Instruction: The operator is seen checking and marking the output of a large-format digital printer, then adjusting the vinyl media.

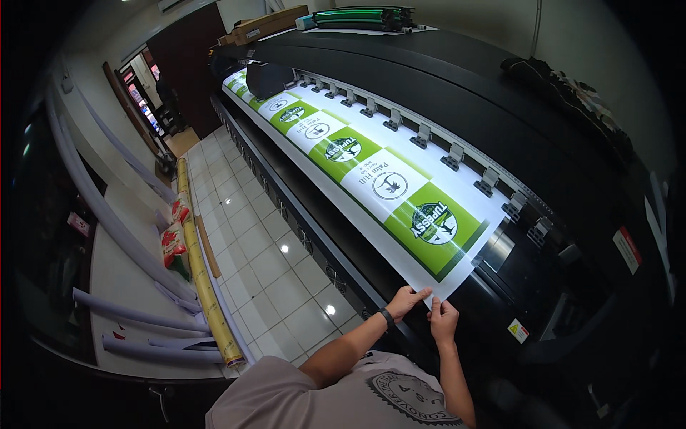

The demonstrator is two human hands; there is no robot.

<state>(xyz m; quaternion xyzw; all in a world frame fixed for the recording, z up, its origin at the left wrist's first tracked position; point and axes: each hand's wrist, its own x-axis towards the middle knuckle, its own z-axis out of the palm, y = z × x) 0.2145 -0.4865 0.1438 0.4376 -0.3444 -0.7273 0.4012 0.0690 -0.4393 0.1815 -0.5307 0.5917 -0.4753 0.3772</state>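
white rolls [139, 309]: several, lying loose on the far left.
red-and-white bags [173, 243]: beside the long yellow roll [211, 304].
tiled floor [268, 289]: pale, glossy, between rolls and machine.
printed sheet [371, 175]: one long length, green and white panels, white margin; lies along the front of the printer, near corner reaching to the hands.
left hand [406, 303]: dark wristband [388, 316]; fingertips pinch the printed sheet at that corner.
right hand [444, 319]: thumb and fingers pinch the same corner, just beside the left.
roller clamps [454, 157]: a row along the sheet's far side.
wide printer [443, 75]: black, running along the back to the right edge.
warning label [518, 330]: yellow and white, right of the hands.

step in hand, as judged: taking hold of and steadying the free corner. next move seems to call for even tension from both pinches, avoiding creases or skew.
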